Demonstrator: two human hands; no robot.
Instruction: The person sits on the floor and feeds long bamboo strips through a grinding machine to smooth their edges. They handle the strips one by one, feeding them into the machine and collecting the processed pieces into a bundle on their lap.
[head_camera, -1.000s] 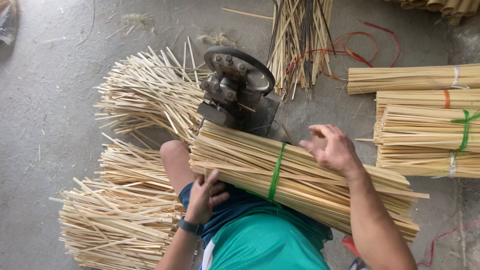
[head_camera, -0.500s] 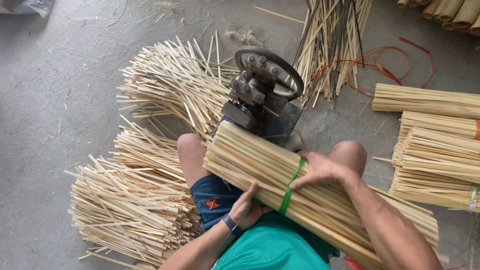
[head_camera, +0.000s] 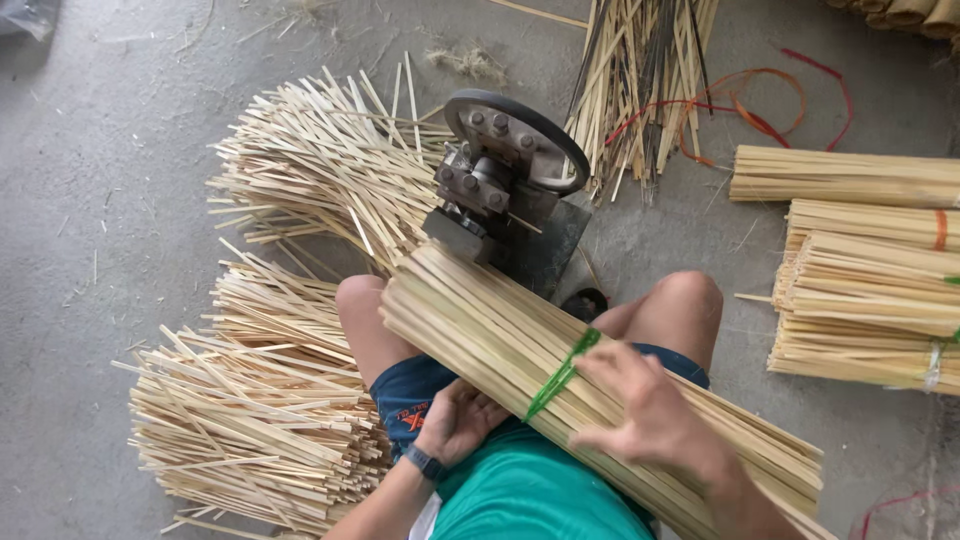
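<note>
A thick bundle of pale bamboo sticks (head_camera: 480, 330), tied with a green band (head_camera: 562, 374), lies slanted across my lap. My right hand (head_camera: 645, 415) rests on top of the bundle just right of the band, fingers spread over the sticks. My left hand (head_camera: 462, 420) sits under the bundle's near side against my thigh, palm up and fingers curled against the sticks; a dark watch is on that wrist. The bundle's far end points at a small grey metal machine with a wheel (head_camera: 505, 170) standing on the floor between my knees.
Loose heaps of thin split sticks (head_camera: 260, 410) lie on the concrete floor to my left, and another heap (head_camera: 320, 165) behind them. Tied bundles (head_camera: 870, 290) are stacked at the right. Darker sticks with red string (head_camera: 650, 80) lie beyond the machine.
My right hand came down from above the bundle onto it near the green band. The left hand slid under the bundle. The view shifted right, so things sit further left in it.
</note>
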